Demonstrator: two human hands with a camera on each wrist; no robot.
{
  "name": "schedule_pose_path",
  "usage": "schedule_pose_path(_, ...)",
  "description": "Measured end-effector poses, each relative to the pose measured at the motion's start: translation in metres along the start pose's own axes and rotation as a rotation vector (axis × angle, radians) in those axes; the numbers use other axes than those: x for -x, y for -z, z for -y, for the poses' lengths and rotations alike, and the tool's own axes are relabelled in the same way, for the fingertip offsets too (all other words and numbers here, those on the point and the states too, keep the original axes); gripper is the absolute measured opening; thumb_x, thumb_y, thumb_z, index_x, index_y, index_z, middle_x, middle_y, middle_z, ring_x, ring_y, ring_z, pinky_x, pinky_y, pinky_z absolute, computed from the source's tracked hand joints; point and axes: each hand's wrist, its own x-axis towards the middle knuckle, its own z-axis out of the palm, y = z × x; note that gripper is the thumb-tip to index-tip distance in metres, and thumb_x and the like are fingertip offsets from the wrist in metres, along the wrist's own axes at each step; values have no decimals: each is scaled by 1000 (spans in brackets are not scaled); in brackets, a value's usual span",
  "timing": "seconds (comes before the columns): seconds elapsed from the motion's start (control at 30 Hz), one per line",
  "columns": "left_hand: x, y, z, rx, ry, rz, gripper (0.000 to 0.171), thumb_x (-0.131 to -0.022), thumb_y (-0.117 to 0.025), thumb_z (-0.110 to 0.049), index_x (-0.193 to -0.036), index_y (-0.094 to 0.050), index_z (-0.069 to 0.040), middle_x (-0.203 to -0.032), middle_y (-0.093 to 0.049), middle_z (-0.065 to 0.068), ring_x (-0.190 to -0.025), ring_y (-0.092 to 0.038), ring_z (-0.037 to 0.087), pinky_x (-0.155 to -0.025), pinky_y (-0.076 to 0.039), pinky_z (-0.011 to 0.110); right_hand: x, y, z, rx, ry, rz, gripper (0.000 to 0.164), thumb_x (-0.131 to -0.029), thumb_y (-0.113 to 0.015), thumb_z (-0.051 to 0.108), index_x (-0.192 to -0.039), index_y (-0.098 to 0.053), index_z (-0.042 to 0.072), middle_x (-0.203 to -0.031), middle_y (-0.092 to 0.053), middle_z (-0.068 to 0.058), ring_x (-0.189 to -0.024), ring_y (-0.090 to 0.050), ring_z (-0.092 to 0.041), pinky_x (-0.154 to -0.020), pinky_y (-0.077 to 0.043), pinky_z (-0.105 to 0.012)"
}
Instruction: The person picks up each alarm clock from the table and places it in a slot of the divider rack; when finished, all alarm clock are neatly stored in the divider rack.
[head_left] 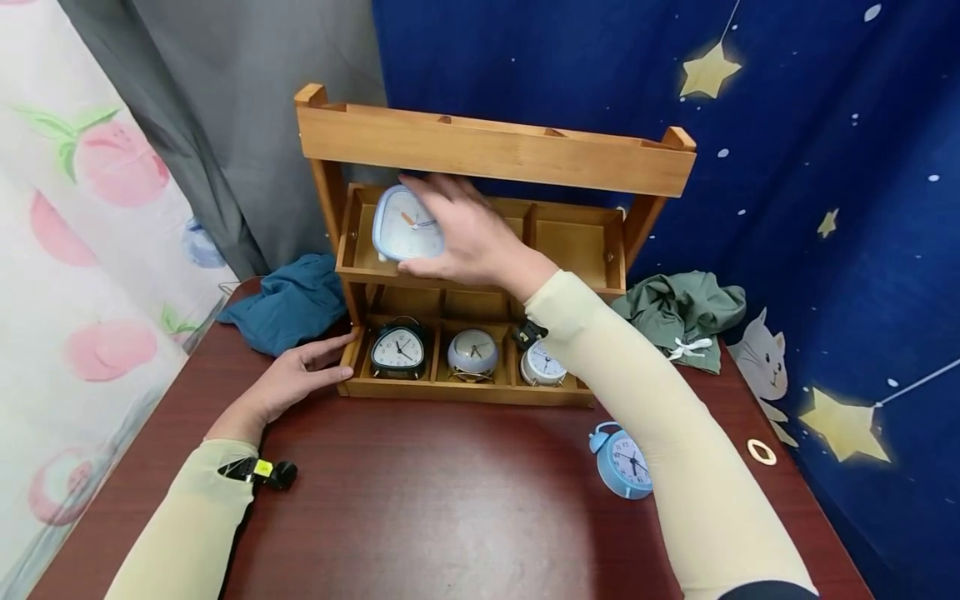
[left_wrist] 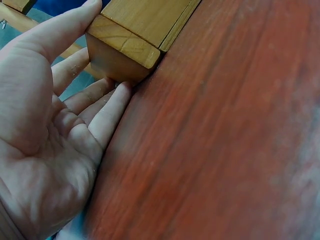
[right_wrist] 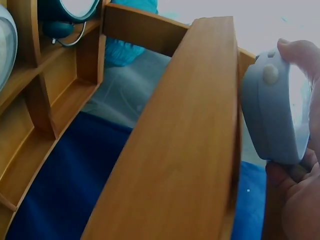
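My right hand (head_left: 476,229) grips a light-blue square alarm clock (head_left: 407,223) with a white face, held at the left compartment of the rack's middle tier. The right wrist view shows the clock (right_wrist: 272,107) side-on, thumb on its top edge and fingers below. Whether the clock touches the compartment floor is hidden. My left hand (head_left: 300,379) rests against the lower left corner of the wooden rack (head_left: 495,142); in the left wrist view its fairly straight fingers touch the rack's corner (left_wrist: 122,55). On the bottom tier sit a dark triangular clock (head_left: 397,350), a lavender round clock (head_left: 472,352) and a white clock (head_left: 543,365).
A blue twin-bell clock (head_left: 626,462) lies on the table (head_left: 420,492) beside my right forearm. A wooden ring (head_left: 761,452) is farther right. Teal cloth (head_left: 292,304) lies left of the rack and green cloth (head_left: 686,312) right. Curtains hang behind.
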Motion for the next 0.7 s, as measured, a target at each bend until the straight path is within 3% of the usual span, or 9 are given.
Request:
schedule_pose_path(0.27, -2, -2, 1, 7, -12, 6, 70, -107, -80, -33, -169, -51, -20, -175, -44, 7, -161, -39, 40, -103, -47, 11, -17, -19, -1, 57, 17, 55, 116, -87, -89, 65, -174, -36, 11, -159, -50, -16, -146, -49, -35, -128, -35, -42)
schedule_pose_path(0.5, -3, -2, 0, 5, -12, 9, 70, -107, -80, -34, -169, -52, -21, -175, -44, 7, -161, -39, 40, -104, -47, 11, -23, -23, 1, 94, -34, 165, 113, -93, -81, 70, -177, -29, 14, -166, -44, -13, -159, -37, -33, -137, -9, -36)
schedule_pose_path(0.7, -2, -1, 0, -7, -3, 3, 70, -106, -80, -36, -169, -52, -21, -175, -44, 7, -161, -40, 40, -103, -46, 10, -26, -20, 6, 96, -83, 264, 109, -97, -74, 73, -179, -26, 20, -172, -39, -9, -166, -24, -34, -137, -11, -45)
